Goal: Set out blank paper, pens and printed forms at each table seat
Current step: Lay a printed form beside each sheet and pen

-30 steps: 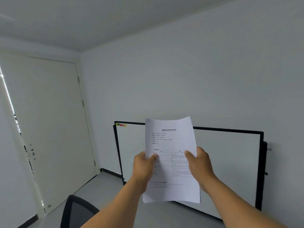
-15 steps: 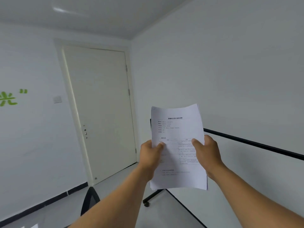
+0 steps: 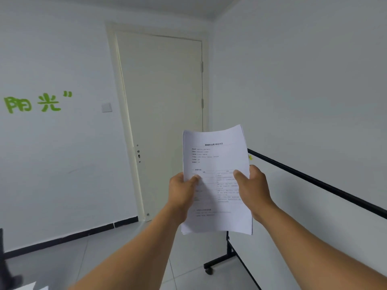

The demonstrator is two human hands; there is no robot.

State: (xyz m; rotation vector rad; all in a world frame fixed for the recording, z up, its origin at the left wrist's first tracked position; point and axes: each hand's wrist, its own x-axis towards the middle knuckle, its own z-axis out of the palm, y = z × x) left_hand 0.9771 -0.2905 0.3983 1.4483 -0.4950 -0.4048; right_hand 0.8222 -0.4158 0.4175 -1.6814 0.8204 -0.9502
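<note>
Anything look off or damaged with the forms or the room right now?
Nothing stands out. The stack of printed forms is held upright by the left hand and right hand, its top edge only curling slightly. The door is closed.

I saw a closed cream door (image 3: 163, 114) straight ahead, green lettering (image 3: 35, 103) and a light switch (image 3: 106, 107) on its left wall, and a black-framed wheeled whiteboard (image 3: 314, 206) along the right wall.

Left wall (image 3: 52, 164) carries green lettering (image 3: 38, 103) reading 阳光 plus a closing quote mark; top printed form (image 3: 215, 181) is headed 数据标注员 岗位详情, with the body text below it too small to read.
</note>
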